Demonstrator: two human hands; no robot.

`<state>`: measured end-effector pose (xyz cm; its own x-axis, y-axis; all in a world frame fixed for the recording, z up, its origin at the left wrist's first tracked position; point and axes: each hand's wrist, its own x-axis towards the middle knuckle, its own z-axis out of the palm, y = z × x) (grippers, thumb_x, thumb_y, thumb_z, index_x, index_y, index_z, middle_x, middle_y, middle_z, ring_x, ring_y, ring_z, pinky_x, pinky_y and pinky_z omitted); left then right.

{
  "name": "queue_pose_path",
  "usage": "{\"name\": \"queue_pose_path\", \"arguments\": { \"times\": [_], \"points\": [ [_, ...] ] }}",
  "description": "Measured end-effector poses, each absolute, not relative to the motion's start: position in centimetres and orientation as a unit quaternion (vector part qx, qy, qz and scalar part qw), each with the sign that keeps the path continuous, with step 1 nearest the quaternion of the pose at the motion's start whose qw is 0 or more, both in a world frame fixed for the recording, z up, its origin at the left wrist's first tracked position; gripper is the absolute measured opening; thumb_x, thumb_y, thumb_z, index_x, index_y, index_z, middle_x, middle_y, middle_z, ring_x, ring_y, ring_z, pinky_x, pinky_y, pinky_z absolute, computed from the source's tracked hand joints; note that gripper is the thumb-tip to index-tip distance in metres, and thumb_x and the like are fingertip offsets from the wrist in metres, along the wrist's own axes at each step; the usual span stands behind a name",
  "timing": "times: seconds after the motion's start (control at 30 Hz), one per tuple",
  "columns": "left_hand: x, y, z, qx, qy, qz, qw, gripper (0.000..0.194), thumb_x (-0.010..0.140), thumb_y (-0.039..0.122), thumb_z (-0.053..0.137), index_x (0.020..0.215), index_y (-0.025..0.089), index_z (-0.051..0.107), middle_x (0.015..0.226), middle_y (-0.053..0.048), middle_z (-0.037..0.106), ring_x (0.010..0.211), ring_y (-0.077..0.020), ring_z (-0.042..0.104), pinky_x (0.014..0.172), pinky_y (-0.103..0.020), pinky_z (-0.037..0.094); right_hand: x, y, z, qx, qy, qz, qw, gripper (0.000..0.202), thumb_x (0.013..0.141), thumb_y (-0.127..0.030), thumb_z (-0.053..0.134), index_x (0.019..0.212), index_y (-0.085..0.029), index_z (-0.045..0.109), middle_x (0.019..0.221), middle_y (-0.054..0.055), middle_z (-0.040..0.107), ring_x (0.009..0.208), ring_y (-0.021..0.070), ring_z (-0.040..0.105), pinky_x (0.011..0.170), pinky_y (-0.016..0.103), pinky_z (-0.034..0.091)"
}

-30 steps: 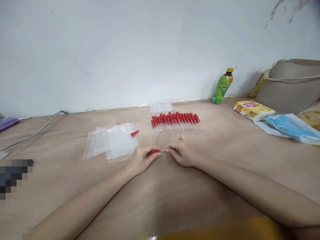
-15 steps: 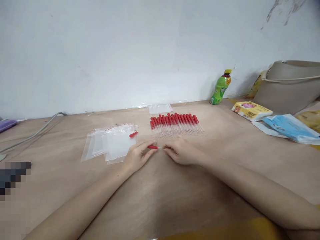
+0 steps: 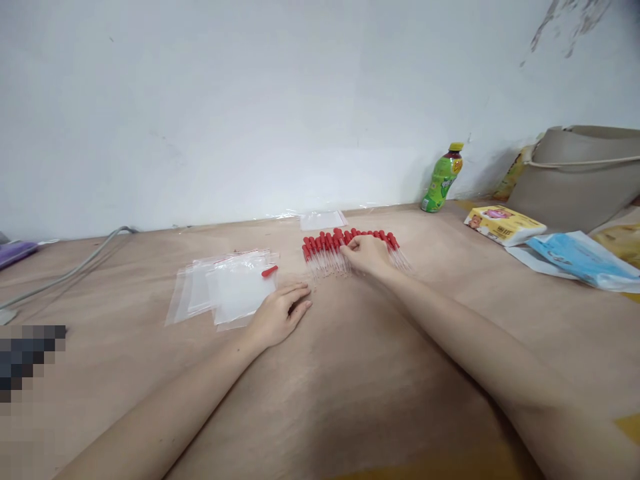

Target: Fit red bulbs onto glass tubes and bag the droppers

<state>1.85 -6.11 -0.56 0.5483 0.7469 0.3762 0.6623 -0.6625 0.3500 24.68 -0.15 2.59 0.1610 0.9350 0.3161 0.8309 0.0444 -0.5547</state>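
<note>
A row of thin clear droppers with red bulbs lies on the brown-covered table. My right hand is over the middle of this row, its fingers pinched at a red bulb and hiding several droppers. My left hand rests on the table just in front of the row's left end, thumb and fingers apart, with nothing between them. Left of it, clear plastic bags lie overlapping. One loose red bulb sits on the bags' right side.
Against the wall are another clear bag and a green bottle. At the right are a yellow tissue pack, a blue packet and a grey bin. A grey cable and a purple item lie at the left.
My right hand has moved up from beside my left hand onto the dropper row. The red-bulbed piece that was between my hands is gone from there, and my left hand has opened.
</note>
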Motion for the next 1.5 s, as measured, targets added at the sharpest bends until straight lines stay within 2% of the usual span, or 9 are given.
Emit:
{"name": "queue_pose_path", "arguments": {
  "times": [0.2, 0.33, 0.53, 0.7, 0.9, 1.07, 1.2, 1.37, 1.5],
  "points": [
    [1.7, -6.1, -0.7, 0.877, 0.398, 0.255, 0.083, 0.032, 0.086, 0.033, 0.044, 0.109, 0.018, 0.06, 0.116, -0.007, 0.059, 0.108, -0.0202, 0.054, 0.095, -0.036, 0.042, 21.5, 1.7, 1.6, -0.706, -0.649, 0.048, 0.279, 0.024, 0.073, -0.036, 0.049, 0.06, -0.019, 0.061, 0.068, 0.004, 0.065, 0.072, 0.0202, 0.057, 0.078, 0.039, 0.029],
    [1.9, -6.1, -0.8, 0.881, 0.396, 0.247, 0.073, 0.032, 0.086, 0.031, 0.044, 0.108, 0.015, 0.06, 0.115, -0.009, 0.059, 0.106, -0.0188, 0.054, 0.094, -0.034, 0.042, 21.1, 1.9, 1.2, -0.708, -0.652, 0.028, 0.27, 0.033, 0.075, -0.047, 0.048, 0.066, -0.018, 0.06, 0.07, 0.005, 0.064, 0.072, 0.0202, 0.057, 0.079, 0.038, 0.027],
    [1.5, -5.3, 0.4, 0.854, 0.44, 0.266, -0.079, 0.023, 0.083, 0.03, 0.047, 0.088, 0.02, 0.067, 0.11, -0.006, 0.06, 0.104, -0.0251, 0.052, 0.091, -0.043, 0.04, 19.3, -0.2, 0.8, -0.554, -0.78, -0.012, 0.29, 0.024, 0.081, -0.037, 0.046, 0.083, -0.022, 0.064, 0.081, 0.003, 0.065, 0.08, 0.0171, 0.054, 0.075, 0.033, 0.025],
    [-0.7, -3.1, 0.3, 0.814, 0.509, 0.244, -0.136, 0.03, 0.083, 0.031, 0.046, 0.1, 0.014, 0.064, 0.117, -0.013, 0.055, 0.109, -0.0275, 0.049, 0.092, -0.041, 0.04, 17.6, -0.8, 0.3, -0.533, -0.809, -0.1, 0.225, 0.025, 0.081, -0.035, 0.047, 0.083, -0.02, 0.067, 0.085, 0.008, 0.061, 0.085, 0.0212, 0.048, 0.075, 0.036, 0.024],
    [-1.4, -2.2, -0.5, 0.821, 0.52, 0.226, -0.07, 0.034, 0.084, 0.036, 0.043, 0.103, 0.015, 0.062, 0.115, -0.011, 0.058, 0.105, -0.024, 0.054, 0.092, -0.037, 0.042, 17.2, -1.1, 0.1, -0.523, -0.82, -0.111, 0.201, 0.028, 0.083, -0.033, 0.044, 0.081, -0.017, 0.067, 0.088, 0.01, 0.058, 0.087, 0.0216, 0.043, 0.073, 0.036, 0.024],
    [-1.1, -2.5, -0.3, 0.819, 0.503, 0.274, -0.017, 0.023, 0.082, 0.024, 0.043, 0.089, 0.018, 0.064, 0.1, -0.006, 0.064, 0.093, -0.0213, 0.059, 0.084, -0.034, 0.046, 17.9, -2.9, -0.1, -0.481, -0.845, -0.105, 0.208, 0.028, 0.084, -0.032, 0.044, 0.075, -0.018, 0.067, 0.081, 0.007, 0.056, 0.083, 0.0194, 0.042, 0.072, 0.035, 0.023],
    [-0.9, -2.7, -0.1, 0.812, 0.504, 0.294, -0.005, 0.018, 0.078, 0.015, 0.044, 0.088, 0.019, 0.06, 0.086, -0.003, 0.065, 0.079, -0.0193, 0.06, 0.072, -0.031, 0.048, 19.1, -4.9, -0.7, -0.462, -0.85, -0.091, 0.236, 0.025, 0.083, -0.029, 0.046, 0.075, -0.019, 0.068, 0.076, 0.005, 0.056, 0.079, 0.0175, 0.043, 0.068, 0.033, 0.023],
    [-0.3, -3.6, 0.0, 0.809, 0.477, 0.343, -0.001, 0.021, 0.081, 0.016, 0.043, 0.098, 0.018, 0.055, 0.097, -0.005, 0.062, 0.082, -0.0178, 0.06, 0.075, -0.031, 0.047, 22.4, -7.3, -1.3, -0.447, -0.848, -0.07, 0.275, 0.022, 0.082, -0.025, 0.048, 0.079, -0.021, 0.069, 0.071, 0.004, 0.055, 0.073, 0.0156, 0.043, 0.067, 0.031, 0.026],
    [0.9, -5.0, -0.2, 0.817, 0.456, 0.345, 0.072, 0.021, 0.081, 0.019, 0.046, 0.1, 0.019, 0.055, 0.098, -0.004, 0.063, 0.082, -0.0163, 0.061, 0.073, -0.029, 0.049, 25.5, -8.3, -1.3, -0.447, -0.845, -0.053, 0.289, 0.022, 0.082, -0.022, 0.047, 0.084, -0.02, 0.069, 0.071, 0.005, 0.054, 0.074, 0.0157, 0.045, 0.068, 0.03, 0.031]
  ]
}}
